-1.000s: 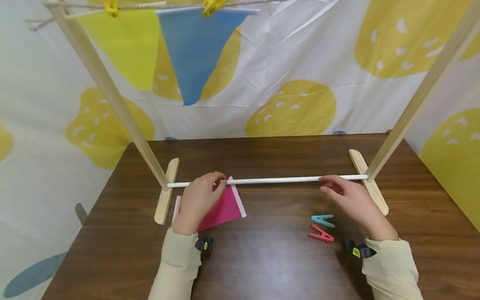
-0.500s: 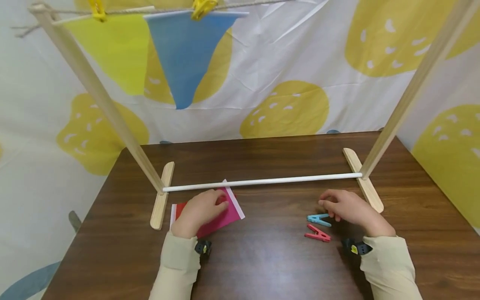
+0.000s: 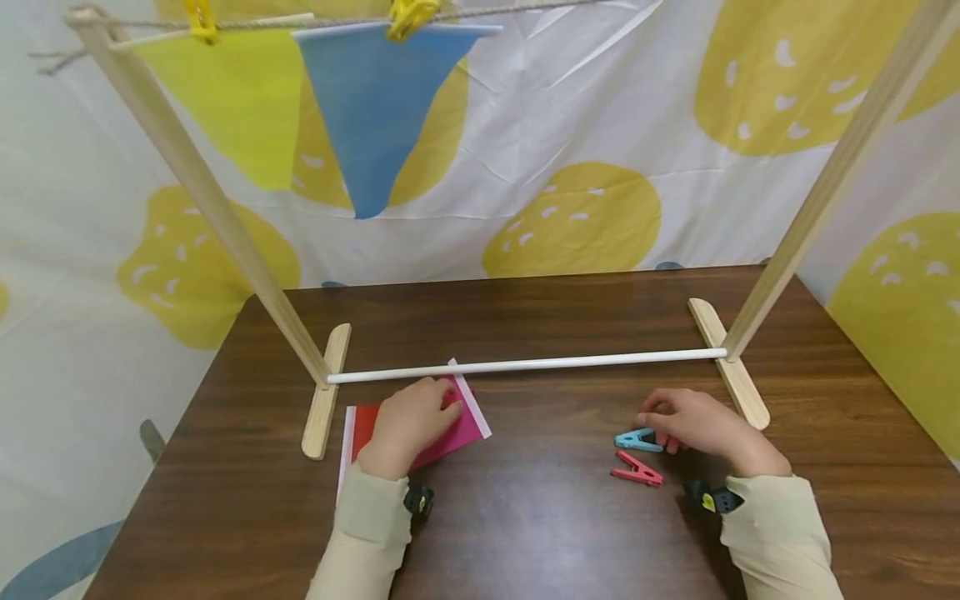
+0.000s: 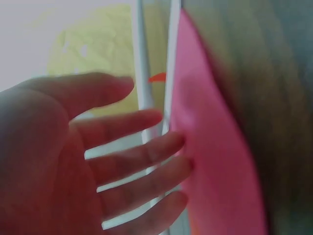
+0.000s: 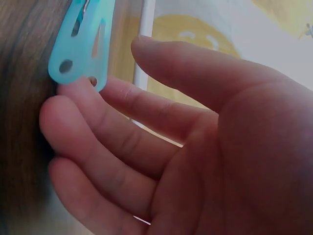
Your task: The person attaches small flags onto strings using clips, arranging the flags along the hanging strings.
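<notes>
Lemon-patterned cloth (image 3: 570, 221) was hung behind a dark wooden table (image 3: 517, 533), on which, in the head view, a wooden stand (image 3: 210, 208) was set up. Its posts were carried on flat feet (image 3: 318, 425), presumably against tipping, and were joined low down by a white rod (image 3: 525, 365), probably so that their spacing would be kept. From the rope (image 3: 510, 10) above, a yellow flag (image 3: 232, 100) and a blue flag (image 3: 390, 108) were hung by yellow clips (image 3: 411, 18), likely pinched at the top edge so that the points could fall freely. Near the left foot, a pink sheet (image 3: 465, 425) was laid over a red sheet (image 3: 365, 425), both partly covered by the left hand (image 3: 408, 421). A teal clip (image 3: 630, 439) and a red clip (image 3: 637, 472) were placed by the right hand (image 3: 701, 425), apparently for easy reach. In the left wrist view, loosely spread fingers were seen at the pink sheet's white edge; nothing was grasped, and whether the sheet was touched could not be told. In the right wrist view, gently bent fingers were held at the teal clip's handles, perhaps curved because it lay low; the thumb was kept apart and nothing was gripped.
</notes>
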Tool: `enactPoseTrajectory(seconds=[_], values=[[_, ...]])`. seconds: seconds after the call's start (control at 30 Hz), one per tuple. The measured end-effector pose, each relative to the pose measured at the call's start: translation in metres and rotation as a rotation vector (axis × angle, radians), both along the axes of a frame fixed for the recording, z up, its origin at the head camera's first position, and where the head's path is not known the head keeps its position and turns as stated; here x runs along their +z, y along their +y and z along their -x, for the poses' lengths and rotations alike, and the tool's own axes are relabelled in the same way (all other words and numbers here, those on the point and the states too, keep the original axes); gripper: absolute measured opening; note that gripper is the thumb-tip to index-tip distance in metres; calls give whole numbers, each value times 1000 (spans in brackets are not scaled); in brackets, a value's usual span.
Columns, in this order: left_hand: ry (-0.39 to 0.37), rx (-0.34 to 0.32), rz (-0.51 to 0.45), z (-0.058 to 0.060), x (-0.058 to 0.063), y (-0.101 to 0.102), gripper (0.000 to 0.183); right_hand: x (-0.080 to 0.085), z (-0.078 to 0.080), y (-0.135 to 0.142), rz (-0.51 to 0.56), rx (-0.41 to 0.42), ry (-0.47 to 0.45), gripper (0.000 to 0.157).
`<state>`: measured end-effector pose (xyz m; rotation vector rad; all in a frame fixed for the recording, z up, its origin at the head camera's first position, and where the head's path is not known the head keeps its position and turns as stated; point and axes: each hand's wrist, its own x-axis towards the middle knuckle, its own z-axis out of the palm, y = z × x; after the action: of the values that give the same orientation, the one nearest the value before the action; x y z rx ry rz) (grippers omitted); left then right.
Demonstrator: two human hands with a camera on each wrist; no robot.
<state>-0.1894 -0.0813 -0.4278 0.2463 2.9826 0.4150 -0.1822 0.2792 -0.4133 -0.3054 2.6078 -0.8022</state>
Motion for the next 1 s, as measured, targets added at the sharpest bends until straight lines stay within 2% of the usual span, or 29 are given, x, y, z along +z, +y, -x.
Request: enactPoseTrajectory(seconds=[0.13, 0.23, 0.43, 0.63, 1.0], values=[[77, 55, 22, 0, -5, 7, 40, -1, 0, -2, -7, 21, 20, 25], [99, 76, 25, -1, -6, 12, 46, -1, 0, -3, -21, 37, 23, 30], [64, 81, 54, -5, -9, 20, 56, -2, 0, -2, -19, 55, -5, 44], [62, 94, 74, -8, -12, 26, 59, 1, -1, -2, 0, 114, -17, 48], [62, 119, 90, -12, -8, 36, 67, -3, 1, -1, 1, 158, 22, 44]])
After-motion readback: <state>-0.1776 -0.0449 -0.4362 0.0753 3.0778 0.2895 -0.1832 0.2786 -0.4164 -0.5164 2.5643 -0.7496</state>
